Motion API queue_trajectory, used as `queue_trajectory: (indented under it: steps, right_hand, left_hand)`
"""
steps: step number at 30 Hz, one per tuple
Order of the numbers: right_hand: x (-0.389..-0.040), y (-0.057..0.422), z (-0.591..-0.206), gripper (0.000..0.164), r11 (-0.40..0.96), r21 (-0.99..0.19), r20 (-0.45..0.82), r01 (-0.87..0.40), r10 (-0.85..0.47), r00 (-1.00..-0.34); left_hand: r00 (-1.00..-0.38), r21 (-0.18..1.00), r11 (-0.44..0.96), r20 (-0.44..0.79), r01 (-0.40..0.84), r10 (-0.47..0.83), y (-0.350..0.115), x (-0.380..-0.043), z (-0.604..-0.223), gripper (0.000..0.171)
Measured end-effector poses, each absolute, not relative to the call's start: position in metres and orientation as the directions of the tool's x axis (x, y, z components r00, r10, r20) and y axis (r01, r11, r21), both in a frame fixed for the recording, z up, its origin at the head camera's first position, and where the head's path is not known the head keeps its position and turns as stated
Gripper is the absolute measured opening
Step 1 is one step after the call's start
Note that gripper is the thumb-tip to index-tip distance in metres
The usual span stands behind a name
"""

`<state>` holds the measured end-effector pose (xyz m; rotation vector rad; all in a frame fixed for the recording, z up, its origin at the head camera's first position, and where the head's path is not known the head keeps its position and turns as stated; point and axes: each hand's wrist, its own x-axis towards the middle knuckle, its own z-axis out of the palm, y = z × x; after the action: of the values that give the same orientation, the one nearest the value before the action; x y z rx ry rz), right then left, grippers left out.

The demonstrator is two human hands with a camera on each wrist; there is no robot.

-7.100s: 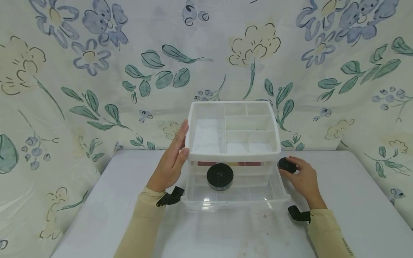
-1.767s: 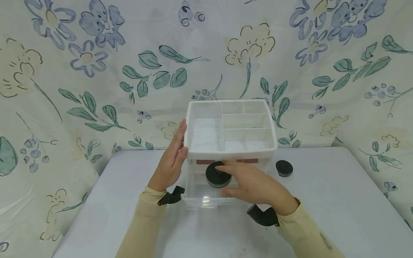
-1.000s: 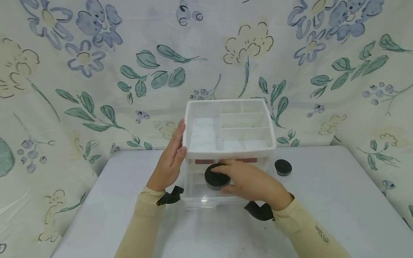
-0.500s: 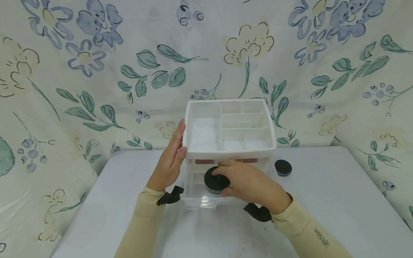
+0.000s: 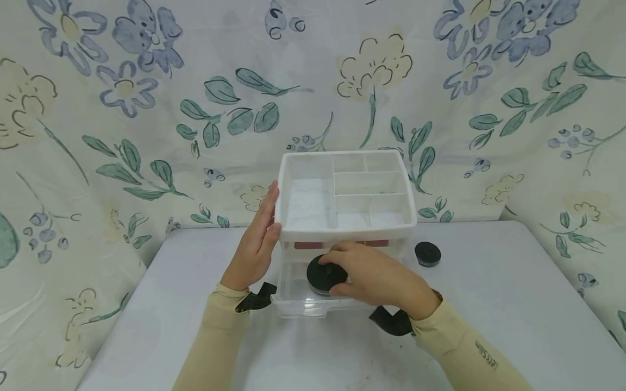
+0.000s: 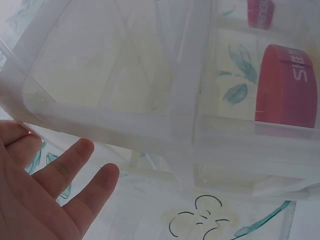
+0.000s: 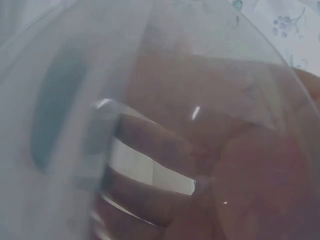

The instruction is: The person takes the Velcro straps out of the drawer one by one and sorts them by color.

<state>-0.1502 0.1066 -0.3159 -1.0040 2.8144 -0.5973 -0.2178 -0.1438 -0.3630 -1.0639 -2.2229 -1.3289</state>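
A white organizer with a divided top tray stands on the table, its clear drawer pulled out at the front. My left hand rests with straight fingers against the organizer's left side; its fingertips show beside the see-through wall in the left wrist view. My right hand is over the drawer and grips a black disc with a dimpled centre, thumb at its near side and fingers over the top. In the right wrist view clear plastic covers the right hand and blurs it.
A smaller black disc lies on the table right of the organizer. A red disc with white lettering shows through the plastic, and a smaller red piece behind it. A floral sheet hangs at the back.
The right hand has let go of the smaller disc on the table and come left to the larger one. That disc has shifted slightly toward the drawer's front. The left hand has stayed put.
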Motion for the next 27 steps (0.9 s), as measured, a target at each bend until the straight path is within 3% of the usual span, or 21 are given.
queue_trajectory:
  steps: [7,16,27]
  right_hand:
    - [-0.152,0.107,-0.318,0.054,0.688,-0.465,0.025,-0.557,-0.619,-0.785]
    - [-0.150,0.112,-0.318,0.049,0.693,-0.398,0.083,-0.601,-0.625,-0.776]
    - [-0.139,0.119,-0.310,0.051,0.666,-0.504,0.138,-0.550,-0.567,-0.812]
  left_hand:
    - [-0.658,0.597,0.287,0.619,0.749,0.429,-0.144,-0.218,-0.363,0.061]
    - [-0.644,0.613,0.235,0.623,0.754,0.444,-0.142,-0.221,-0.364,0.060]
    - [-0.657,0.613,0.260,0.615,0.746,0.437,-0.144,-0.220,-0.363,0.061]
